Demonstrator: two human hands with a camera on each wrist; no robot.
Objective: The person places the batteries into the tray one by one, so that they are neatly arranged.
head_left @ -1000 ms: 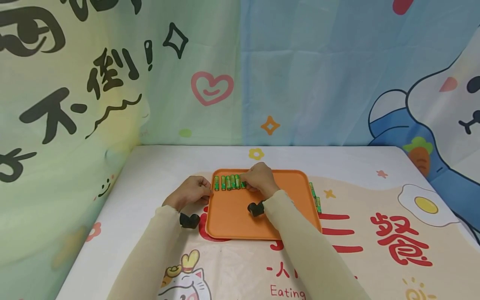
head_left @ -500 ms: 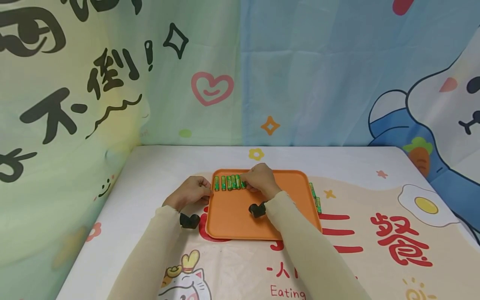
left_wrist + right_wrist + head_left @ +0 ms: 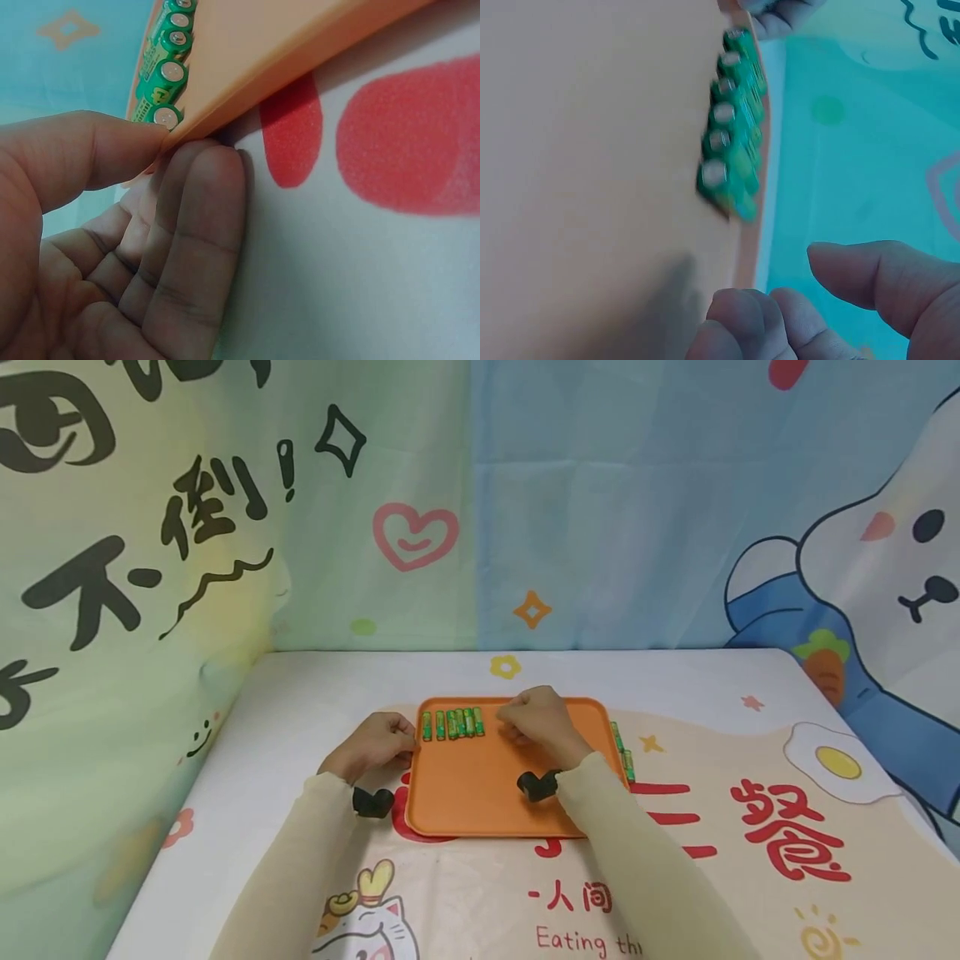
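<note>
Several green batteries (image 3: 452, 724) lie side by side in a row along the far left part of an orange tray (image 3: 480, 793). At the tray's left edge, my left hand (image 3: 377, 743) pinches the rim. In the left wrist view its thumb (image 3: 112, 150) lies on top of the rim, close to the nearest battery end, with the fingers against the outer side. My right hand (image 3: 543, 722) is over the far part of the tray, just right of the row. In the right wrist view its thumb (image 3: 877, 277) stands apart from the bent fingers, with nothing between them.
Just outside the tray's right edge, more green batteries (image 3: 628, 766) lie on the printed tablecloth (image 3: 712, 693). A patterned curtain (image 3: 600, 527) hangs behind the table and along its left side. Each wrist carries a black camera mount (image 3: 372, 802).
My right hand has let go of the rightmost battery in the row and moved a little to the right. The left hand stays at the rim. The head view has shifted slightly.
</note>
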